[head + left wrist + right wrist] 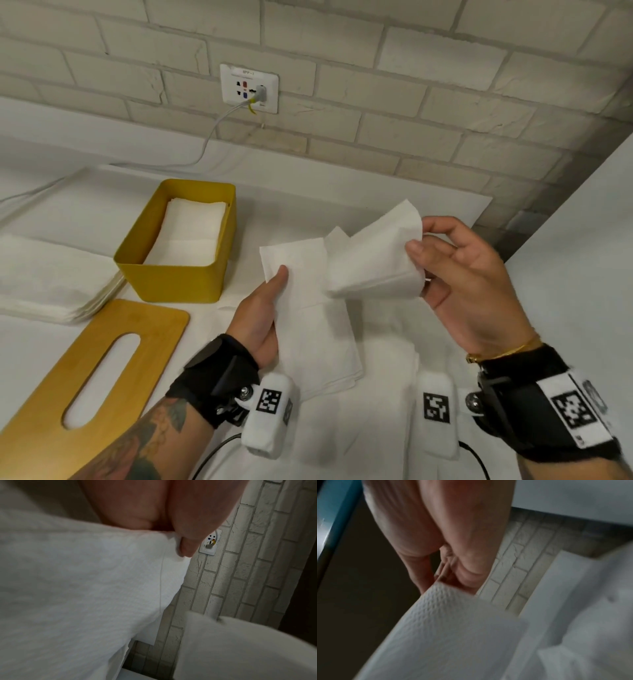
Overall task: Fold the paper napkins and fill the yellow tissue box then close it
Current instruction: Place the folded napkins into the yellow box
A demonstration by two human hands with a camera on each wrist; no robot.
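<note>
Paper napkin [308, 308]: held above desk [394, 428], left hand [260, 315] pinching its left edge, right hand [466, 284] pinching folded-over end. Yellow tissue box [178, 274]: left, apart.

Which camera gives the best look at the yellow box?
The head view: the yellow box shows whole, open, with folded napkins inside and its slotted lid lying nearby. Neither wrist view shows the box at all; paper, fingers and brick wall fill both.

The tissue box [178, 270] holds folded napkins [191, 226], with the lid [102, 359] before it, a napkin stack [51, 284] to its left and a wall socket [249, 88] behind.
</note>
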